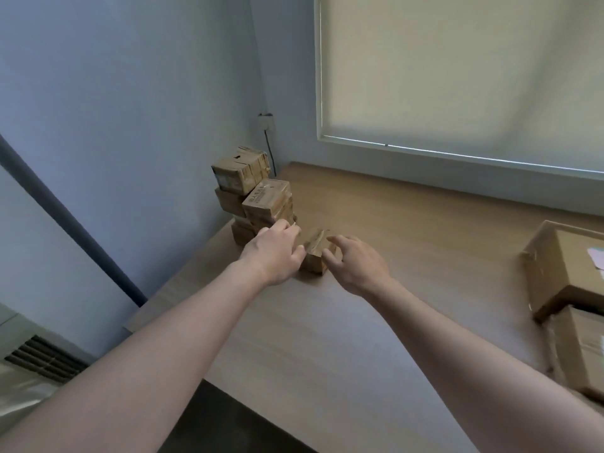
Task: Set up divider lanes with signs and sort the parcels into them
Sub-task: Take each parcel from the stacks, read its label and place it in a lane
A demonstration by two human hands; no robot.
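Note:
A small taped cardboard parcel (315, 253) stands on the wooden table (425, 230), between my two hands. My left hand (273, 253) has curled fingers against the parcel's left side. My right hand (354, 263) is at its right side with fingers and thumb spread, touching or nearly touching it. Just behind, in the table's far left corner against the wall, stands a stack of small brown parcels (258, 197), several boxes high.
Two larger cardboard boxes (568, 269) sit at the table's right edge, one with a white label. A cable (269, 148) hangs from a wall socket behind the stack. A window with a drawn blind (457, 70) runs along the far side.

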